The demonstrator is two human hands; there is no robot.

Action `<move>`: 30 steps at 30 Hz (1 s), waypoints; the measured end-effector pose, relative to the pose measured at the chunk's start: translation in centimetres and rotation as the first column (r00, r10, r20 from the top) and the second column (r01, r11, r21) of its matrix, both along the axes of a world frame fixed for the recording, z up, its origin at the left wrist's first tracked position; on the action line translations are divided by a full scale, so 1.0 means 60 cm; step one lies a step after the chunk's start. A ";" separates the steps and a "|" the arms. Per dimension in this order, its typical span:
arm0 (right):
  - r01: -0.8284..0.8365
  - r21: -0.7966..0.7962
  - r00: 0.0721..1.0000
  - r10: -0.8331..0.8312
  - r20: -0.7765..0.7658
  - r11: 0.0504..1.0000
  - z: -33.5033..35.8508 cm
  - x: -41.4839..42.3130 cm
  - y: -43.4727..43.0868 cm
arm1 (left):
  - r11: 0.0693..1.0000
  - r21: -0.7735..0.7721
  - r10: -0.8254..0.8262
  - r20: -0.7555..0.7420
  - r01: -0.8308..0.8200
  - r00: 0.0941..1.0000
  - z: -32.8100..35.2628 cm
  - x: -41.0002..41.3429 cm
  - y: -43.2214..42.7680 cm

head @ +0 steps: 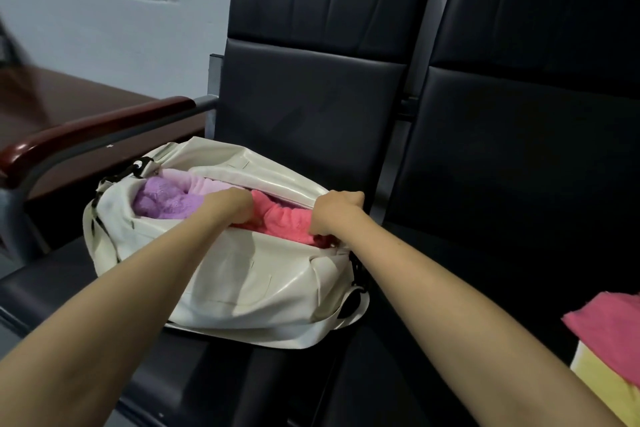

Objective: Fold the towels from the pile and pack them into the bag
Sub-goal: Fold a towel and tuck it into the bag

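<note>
Forearms first, the left forearm and the right forearm, both stretched out long from the camera and meeting at the bag. That white bag lies on its side on the black seat, mouth gaping upward, hard by the red-brown armrest, which looks a sensible spot: flat, steady, and with both hands free to work.

And work they do! Left hand and right hand sit knuckles-up at either end of the pink towel, which lies across the right half of the opening. Fingers on both are curled down and clamped on that towel as far as I can make out, though the tips themselves are buried in the cloth and against the bag's rim. One hand at each end reads to me as a way to keep the fold flat while it is pushed down.

Already tucked in on the left: a purple towel and a pale pink towel behind it, touching the newcomer.

Over on the neighbouring seat, bottom right, the pile waits well apart from the bag, pink on top of a yellow towel. So, by my reckoning, this one is nearly packed and more folding lies ahead.
</note>
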State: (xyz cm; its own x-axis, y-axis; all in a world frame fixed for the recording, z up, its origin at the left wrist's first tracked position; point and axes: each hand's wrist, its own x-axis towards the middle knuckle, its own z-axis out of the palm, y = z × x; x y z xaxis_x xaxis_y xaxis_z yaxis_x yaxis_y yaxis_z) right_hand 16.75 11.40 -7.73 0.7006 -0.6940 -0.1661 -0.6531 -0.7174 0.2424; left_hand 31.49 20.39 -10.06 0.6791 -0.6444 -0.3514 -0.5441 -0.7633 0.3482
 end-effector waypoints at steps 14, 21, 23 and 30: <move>-0.051 0.005 0.992 0.050 0.113 0.999 -0.047 0.007 -0.008 | 0.944 -0.330 0.053 0.097 -0.019 0.994 -0.045 0.012 -0.015; -0.031 -0.103 0.987 0.047 0.153 0.994 -0.048 0.006 -0.022 | 0.967 -0.251 0.063 0.368 0.034 0.928 -0.059 0.007 -0.022; -0.045 -0.143 0.988 0.065 0.142 0.989 -0.042 -0.003 -0.006 | 0.975 -0.221 0.058 0.395 0.034 0.917 -0.046 0.000 -0.017; -0.415 -0.103 0.852 0.426 0.304 0.904 -0.033 -0.001 0.027 | 0.931 -0.212 -0.134 0.559 0.297 0.819 -0.019 -0.010 -0.005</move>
State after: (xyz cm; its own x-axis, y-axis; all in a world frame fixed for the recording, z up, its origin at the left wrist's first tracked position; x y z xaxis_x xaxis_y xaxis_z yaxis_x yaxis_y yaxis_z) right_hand 16.71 13.01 -9.69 0.9379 -0.3227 0.1275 -0.3363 -0.9359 0.1046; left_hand 30.89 20.08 -11.18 0.5372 -0.8102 0.2342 -0.8434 -0.5195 0.1372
